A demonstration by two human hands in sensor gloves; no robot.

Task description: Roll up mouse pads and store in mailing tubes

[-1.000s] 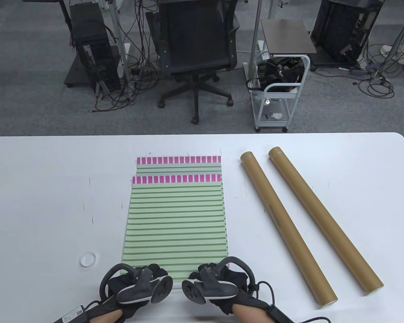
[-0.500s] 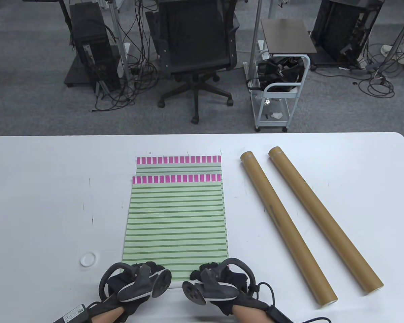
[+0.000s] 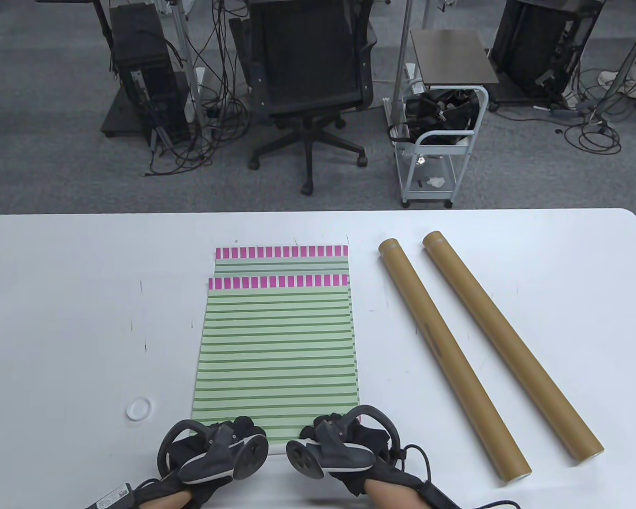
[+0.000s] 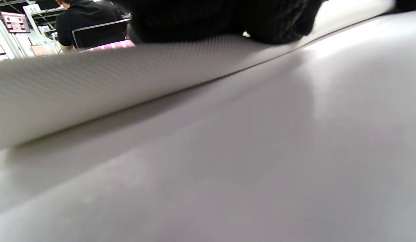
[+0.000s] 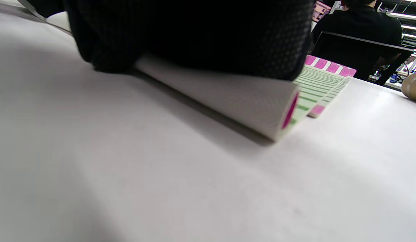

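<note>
Two green-striped mouse pads with pink ends lie stacked on the white table; the top pad [image 3: 275,350] covers most of the lower pad [image 3: 281,257]. My left hand [image 3: 220,437] and right hand [image 3: 344,432] press on the top pad's near edge, which is curled over into a small roll. The roll's white textured back shows in the left wrist view [image 4: 93,77] and the right wrist view [image 5: 228,97]. Two brown mailing tubes, one nearer [image 3: 450,358] and one farther right [image 3: 509,344], lie to the right of the pads.
A small white tube cap [image 3: 138,409] lies left of the pads near the front edge. Beyond the table's far edge [image 3: 318,213] stand an office chair [image 3: 310,79] and a cart [image 3: 434,138].
Both hands have shifted only slightly at the near edge of the top pad. The pads and tubes have not moved.
</note>
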